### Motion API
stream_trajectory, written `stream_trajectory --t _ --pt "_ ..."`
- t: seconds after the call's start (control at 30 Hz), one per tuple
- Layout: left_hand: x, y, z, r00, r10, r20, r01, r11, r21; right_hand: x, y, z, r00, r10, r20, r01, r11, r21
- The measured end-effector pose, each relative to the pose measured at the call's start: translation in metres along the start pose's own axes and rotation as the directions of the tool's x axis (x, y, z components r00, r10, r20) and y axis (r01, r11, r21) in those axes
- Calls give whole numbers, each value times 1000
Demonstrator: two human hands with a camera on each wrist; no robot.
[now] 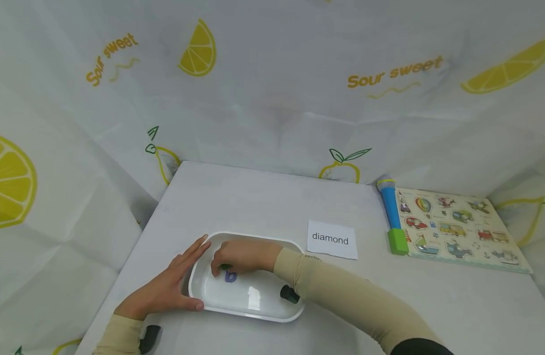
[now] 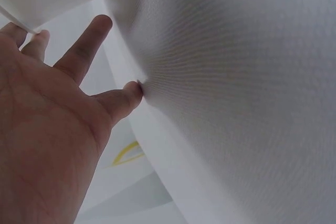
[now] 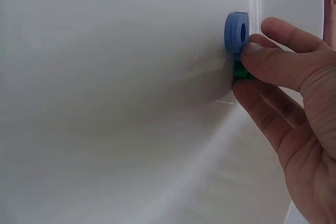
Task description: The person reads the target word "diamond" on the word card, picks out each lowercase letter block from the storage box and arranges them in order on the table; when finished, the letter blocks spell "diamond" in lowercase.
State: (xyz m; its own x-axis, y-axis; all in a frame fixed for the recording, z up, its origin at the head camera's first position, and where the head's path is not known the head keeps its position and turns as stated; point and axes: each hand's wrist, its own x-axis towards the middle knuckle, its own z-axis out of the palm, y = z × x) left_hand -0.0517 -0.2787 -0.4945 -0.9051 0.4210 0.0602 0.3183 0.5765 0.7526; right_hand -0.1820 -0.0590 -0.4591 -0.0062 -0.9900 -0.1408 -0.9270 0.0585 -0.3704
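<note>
A white tray [image 1: 223,296] lies on the table, with my right hand [image 1: 238,255] reaching down into its left part. Between thumb and fingertips that hand pinches a small green piece [image 3: 241,71], mostly hidden by the fingers. Right beside it on the tray floor is a blue-purple letter [image 1: 230,276] with a round hole; the right wrist view shows this blue letter [image 3: 237,32] close against the thumb tip. My left hand [image 1: 163,288], fingers spread and straight, rests at the tray's left end, thumb at the near rim and fingertips by the far left corner.
Behind the tray to the right lies a paper card [image 1: 332,240] reading "diamond". Farther right are a blue toy microphone [image 1: 390,209] with a green block-shaped end and a picture puzzle board [image 1: 463,229] with vehicles. A lemon-print cloth [image 1: 272,98] hangs behind the table.
</note>
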Motion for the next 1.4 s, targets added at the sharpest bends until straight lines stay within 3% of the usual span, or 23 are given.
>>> stream_trajectory --t 0.23,0.5,0.63,0.83,0.97,1.1,1.23,1.3,1.4 --pt "0 1 0 1000 0 3 0 1000 8 -4 -3 2 1000 6 -24 -7 1000 -20" --pt "-1 0 3 1000 4 -12 -4 1000 -2 -16 -8 -1 996 86 -30 -85 996 33" --pt "-2 1 4 1000 -4 -12 4 1000 6 -51 -24 -30 990 132 -53 -126 986 104" --pt "-2 0 2 1000 -1 -26 2 1000 25 -139 -43 -79 957 207 -203 -143 946 290" --pt "-2 -1 1 1000 7 -25 -7 1000 25 -197 -49 -86 906 284 -314 -163 919 360" --pt "-3 0 1 1000 4 -28 -3 1000 17 -245 -48 -72 836 322 -444 -167 921 352" --pt "-3 1 1 1000 -5 -30 6 1000 18 -284 -45 -49 744 422 -518 -253 896 366" --pt "-2 2 1 1000 -11 -27 12 1000 20 -301 -44 -35 689 495 -530 -325 864 385" --pt "-1 1 2 1000 -13 -24 14 1000 16 -321 -42 -15 602 612 -512 -449 790 417"
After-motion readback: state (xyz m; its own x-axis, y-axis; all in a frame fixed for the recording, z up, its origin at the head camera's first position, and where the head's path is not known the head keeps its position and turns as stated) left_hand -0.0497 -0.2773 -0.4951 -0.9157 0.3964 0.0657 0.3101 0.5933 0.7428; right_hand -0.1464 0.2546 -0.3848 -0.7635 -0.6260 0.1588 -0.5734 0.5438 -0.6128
